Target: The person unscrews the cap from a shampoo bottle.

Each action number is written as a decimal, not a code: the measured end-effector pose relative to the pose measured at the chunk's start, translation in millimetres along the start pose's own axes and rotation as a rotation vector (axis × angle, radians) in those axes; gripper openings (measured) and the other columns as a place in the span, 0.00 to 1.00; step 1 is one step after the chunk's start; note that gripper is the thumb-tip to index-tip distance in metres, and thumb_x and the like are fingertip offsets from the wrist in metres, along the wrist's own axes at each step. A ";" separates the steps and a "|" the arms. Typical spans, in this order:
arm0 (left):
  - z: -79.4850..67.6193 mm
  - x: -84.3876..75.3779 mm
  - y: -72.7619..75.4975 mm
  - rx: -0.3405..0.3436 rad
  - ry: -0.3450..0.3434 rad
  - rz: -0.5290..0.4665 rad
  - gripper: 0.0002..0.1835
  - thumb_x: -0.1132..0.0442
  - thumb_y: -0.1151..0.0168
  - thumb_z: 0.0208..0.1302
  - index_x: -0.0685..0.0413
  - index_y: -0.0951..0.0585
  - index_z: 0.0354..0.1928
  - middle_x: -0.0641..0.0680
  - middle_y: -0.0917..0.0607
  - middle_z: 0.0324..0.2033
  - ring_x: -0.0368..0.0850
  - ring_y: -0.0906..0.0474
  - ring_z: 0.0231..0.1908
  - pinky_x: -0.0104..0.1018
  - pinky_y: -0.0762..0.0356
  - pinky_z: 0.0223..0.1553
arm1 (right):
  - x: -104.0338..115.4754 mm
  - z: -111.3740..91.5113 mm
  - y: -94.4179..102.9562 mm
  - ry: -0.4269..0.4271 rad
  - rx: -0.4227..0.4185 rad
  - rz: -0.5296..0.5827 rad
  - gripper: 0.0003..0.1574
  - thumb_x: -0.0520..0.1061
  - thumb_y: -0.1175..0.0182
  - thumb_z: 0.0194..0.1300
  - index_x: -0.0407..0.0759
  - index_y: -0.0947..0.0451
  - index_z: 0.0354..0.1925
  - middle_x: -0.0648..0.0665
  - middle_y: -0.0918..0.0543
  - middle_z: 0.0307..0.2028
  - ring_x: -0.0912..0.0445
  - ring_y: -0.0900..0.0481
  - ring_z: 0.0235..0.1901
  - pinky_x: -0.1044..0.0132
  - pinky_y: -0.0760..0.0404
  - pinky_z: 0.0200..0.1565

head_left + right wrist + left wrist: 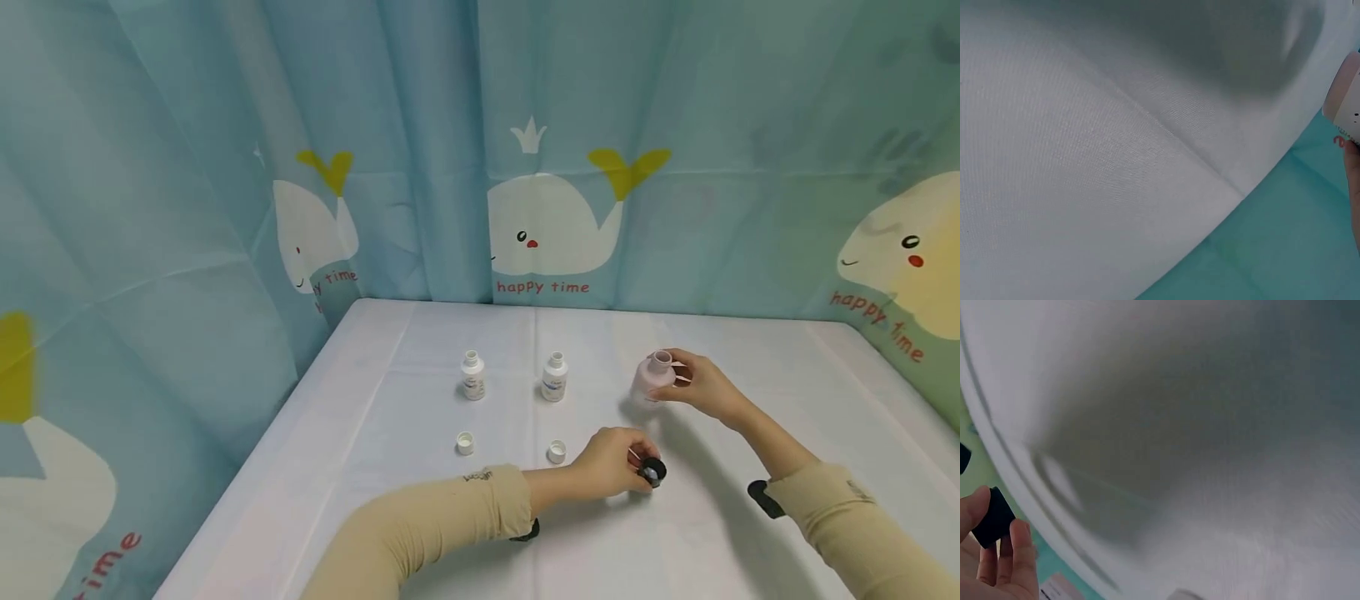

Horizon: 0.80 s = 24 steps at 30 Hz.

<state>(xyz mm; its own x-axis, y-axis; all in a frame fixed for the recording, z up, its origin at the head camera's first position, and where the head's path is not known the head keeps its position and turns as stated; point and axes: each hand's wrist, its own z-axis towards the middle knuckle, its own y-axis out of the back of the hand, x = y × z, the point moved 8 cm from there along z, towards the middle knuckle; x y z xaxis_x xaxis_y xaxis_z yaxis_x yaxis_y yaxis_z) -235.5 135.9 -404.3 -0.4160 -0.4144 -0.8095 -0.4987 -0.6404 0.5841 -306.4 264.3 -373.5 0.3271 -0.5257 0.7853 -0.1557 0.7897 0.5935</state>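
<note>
My left hand [609, 463] pinches a black bottle cap [654, 470] low over the table, its hollow side tipped up in the head view. In the left wrist view, thumb and fingers grip the black cap [995, 519] from opposite sides. Farther back, my right hand [708, 387] holds a pale pink bottle [645, 382] around its body. That bottle is upright, slightly tilted, with its neck uncapped. The right wrist view catches only part of the pink bottle [1342, 100] and a finger at its edge.
Two white uncapped bottles stand on the table, one on the left [473, 382] and one nearer the middle [554, 383]. In front of them lie two white caps, a left one [465, 443] and a right one [557, 452]. A blue whale-print curtain [435, 150] hangs behind the white-covered table [420, 333].
</note>
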 end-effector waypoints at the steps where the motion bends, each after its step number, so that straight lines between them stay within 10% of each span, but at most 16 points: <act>1: 1.5 0.8 -2.9 -0.002 -0.002 0.008 0.18 0.74 0.26 0.43 0.60 0.19 0.38 0.52 0.13 0.35 0.29 0.20 0.29 0.12 0.28 0.33 | -2.6 0.5 1.3 -0.004 -0.002 -0.001 0.36 0.37 0.32 0.54 0.25 0.34 0.58 0.48 0.23 0.46 0.79 0.29 0.41 0.82 0.24 0.42; 8: 8.7 3.2 -16.0 -0.048 -0.006 0.081 0.17 0.71 0.24 0.40 0.57 0.17 0.36 0.50 0.13 0.29 0.26 0.22 0.24 0.11 0.32 0.31 | -11.7 3.9 1.6 0.026 0.014 0.028 0.35 0.37 0.32 0.54 0.26 0.33 0.58 0.69 0.26 0.43 0.78 0.29 0.43 0.83 0.26 0.44; 18: 21.0 2.1 -18.7 -0.123 0.026 0.173 0.16 0.70 0.22 0.37 0.54 0.17 0.32 0.46 0.14 0.24 0.23 0.28 0.20 0.11 0.36 0.30 | -13.2 7.1 -3.9 0.063 0.062 -0.010 0.35 0.35 0.34 0.56 0.22 0.35 0.58 0.24 0.27 0.54 0.82 0.33 0.44 0.86 0.29 0.46; 24: 21.8 0.4 -20.8 -0.118 0.008 0.227 0.15 0.69 0.22 0.38 0.54 0.17 0.31 0.46 0.15 0.23 0.24 0.31 0.20 0.11 0.39 0.29 | -19.5 9.4 -7.1 0.077 0.098 -0.018 0.34 0.34 0.35 0.56 0.21 0.35 0.57 0.23 0.27 0.53 0.83 0.35 0.45 0.86 0.31 0.47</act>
<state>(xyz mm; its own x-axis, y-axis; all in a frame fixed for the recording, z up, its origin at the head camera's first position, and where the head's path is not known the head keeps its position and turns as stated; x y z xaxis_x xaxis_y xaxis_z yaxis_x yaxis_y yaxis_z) -241.8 163.1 -415.5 -0.5009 -0.5611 -0.6589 -0.3009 -0.6009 0.7405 -320.4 266.0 -391.4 0.4010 -0.5101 0.7609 -0.2382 0.7440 0.6243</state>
